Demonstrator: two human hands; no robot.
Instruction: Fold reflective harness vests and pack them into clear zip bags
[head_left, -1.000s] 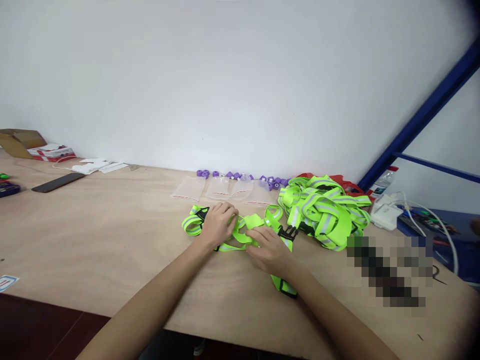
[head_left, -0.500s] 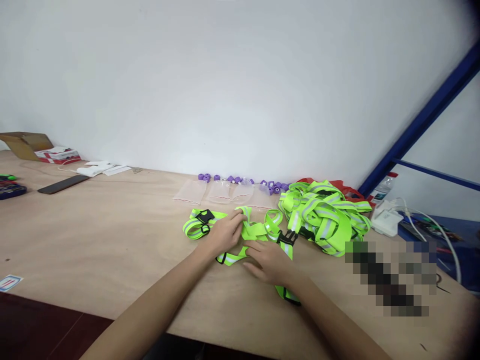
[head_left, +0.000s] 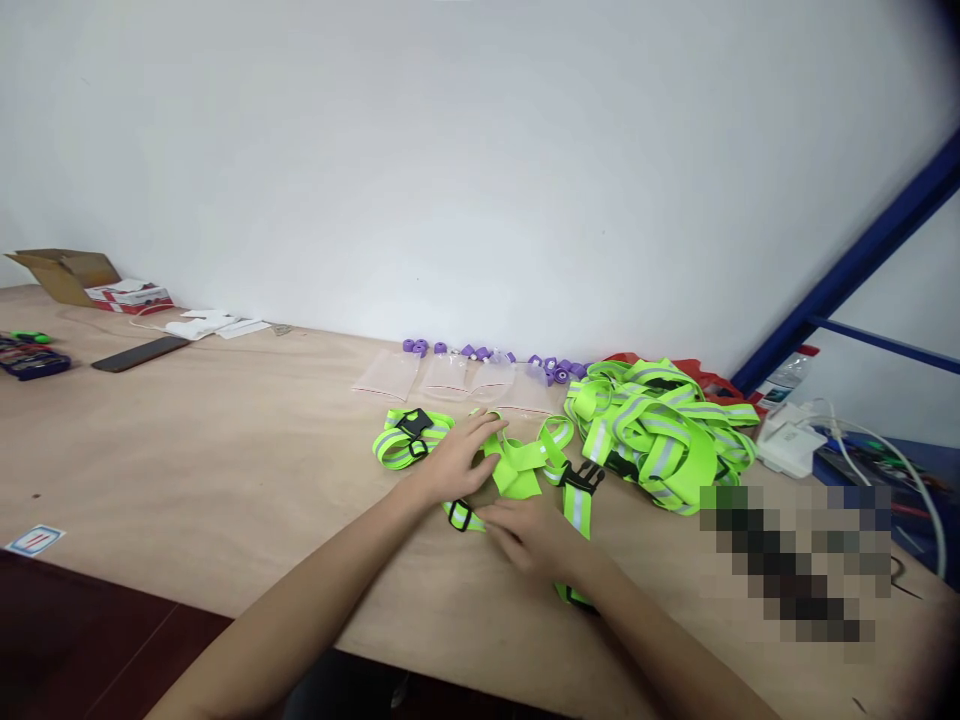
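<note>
A neon green reflective strap (head_left: 517, 468) with black buckles lies spread on the wooden table. My left hand (head_left: 463, 462) rests over its middle, fingers apart, touching the green webbing. Just to the right and nearer the table's front edge, my right hand (head_left: 529, 535) has its fingers curled at a strap end beside a black slider (head_left: 460, 515); what lies between its fingertips is hidden. A black pronged buckle (head_left: 583, 476) sits to the right of the hands, and another black buckle (head_left: 412, 422) lies on the left loop.
A heap of green straps (head_left: 660, 435) lies to the right. Behind are clear plastic bags (head_left: 386, 376) and purple rolls (head_left: 561, 374). A white adapter (head_left: 789, 440) and bottle (head_left: 787, 375) stand far right; a dark flat bar (head_left: 140, 353) and cardboard box (head_left: 67, 275) are left.
My left hand has loosened from the webbing and its fingers have spread. My right hand has moved slightly down toward the slider, and its fingers have curled. The view has shifted a little.
</note>
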